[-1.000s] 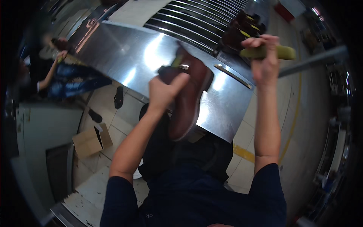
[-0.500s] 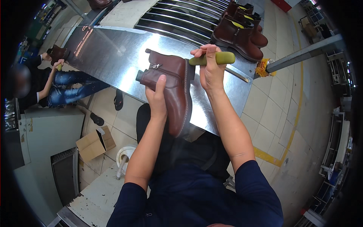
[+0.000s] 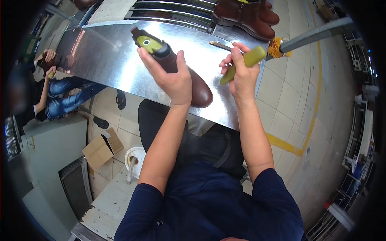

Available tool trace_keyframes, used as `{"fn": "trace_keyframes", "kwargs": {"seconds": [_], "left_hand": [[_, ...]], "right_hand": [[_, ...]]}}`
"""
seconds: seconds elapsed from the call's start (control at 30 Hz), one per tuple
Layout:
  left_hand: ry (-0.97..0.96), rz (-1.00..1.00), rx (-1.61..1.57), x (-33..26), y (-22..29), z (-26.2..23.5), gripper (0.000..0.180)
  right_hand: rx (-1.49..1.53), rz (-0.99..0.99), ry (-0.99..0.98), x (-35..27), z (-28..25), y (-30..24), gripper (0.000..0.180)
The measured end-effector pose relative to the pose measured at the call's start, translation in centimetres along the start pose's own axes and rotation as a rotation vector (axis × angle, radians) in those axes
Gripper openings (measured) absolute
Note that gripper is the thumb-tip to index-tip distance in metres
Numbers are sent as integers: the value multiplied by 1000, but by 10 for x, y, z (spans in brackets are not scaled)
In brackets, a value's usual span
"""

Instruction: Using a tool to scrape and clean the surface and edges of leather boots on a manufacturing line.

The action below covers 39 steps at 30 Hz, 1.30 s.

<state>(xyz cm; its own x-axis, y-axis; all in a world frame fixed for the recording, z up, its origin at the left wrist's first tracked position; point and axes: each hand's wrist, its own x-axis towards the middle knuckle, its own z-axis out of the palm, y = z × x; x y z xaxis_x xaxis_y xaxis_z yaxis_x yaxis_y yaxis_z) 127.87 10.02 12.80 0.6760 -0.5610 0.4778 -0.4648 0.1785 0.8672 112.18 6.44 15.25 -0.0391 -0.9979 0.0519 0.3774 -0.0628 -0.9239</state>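
Observation:
My left hand (image 3: pixel 171 82) grips the shaft of a brown leather ankle boot (image 3: pixel 201 90), with the thumb on one side and the fingers on the other. The boot stands tilted at the near edge of the metal table, its rounded toe pointing toward me and right. A green shoe last (image 3: pixel 148 45) with a round hole shows in its top opening. To the right of the boot and apart from it, my right hand (image 3: pixel 244 76) is closed round an oblong, rounded olive-green block (image 3: pixel 254 57). The block looks slightly blurred.
A thin flat bar (image 3: pixel 220 45) lies on the metal table (image 3: pixel 108 60) beyond my right hand. More brown boots (image 3: pixel 245 18) stand at the far right, beside a roller conveyor (image 3: pixel 173 16). A co-worker's hand (image 3: pixel 50 73) is at the left. A slanted metal post (image 3: pixel 313 36) rises right.
The boot has turned from lying on its side to showing its top opening and last, with my left hand shifted over its shaft. My right hand and the block have moved right, away from it.

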Motion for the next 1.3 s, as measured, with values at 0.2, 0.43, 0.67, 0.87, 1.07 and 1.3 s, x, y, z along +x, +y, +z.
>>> {"fn": "trace_keyframes", "kwargs": {"seconds": [0.2,0.43,0.67,0.87,1.07,1.3], "left_hand": [[-83,-14,-322,76,-42,-26,74],[-10,-298,-224,50,-82,-45,94],[128,-501,-373,30,-46,-87,117],[193,-490,-422,39,-49,-74,116],[122,-521,-386,63,-79,-80,110],[-230,-394,-416,85,-109,-77,105]], "right_hand": [[168,182,151,-62,-49,-9,40],[299,152,348,-58,-70,12,31],[416,128,466,-41,-36,40,26],[378,91,553,-34,-6,47,20],[252,275,358,7,-10,45,21],[220,420,52,12,52,71,20]]}}
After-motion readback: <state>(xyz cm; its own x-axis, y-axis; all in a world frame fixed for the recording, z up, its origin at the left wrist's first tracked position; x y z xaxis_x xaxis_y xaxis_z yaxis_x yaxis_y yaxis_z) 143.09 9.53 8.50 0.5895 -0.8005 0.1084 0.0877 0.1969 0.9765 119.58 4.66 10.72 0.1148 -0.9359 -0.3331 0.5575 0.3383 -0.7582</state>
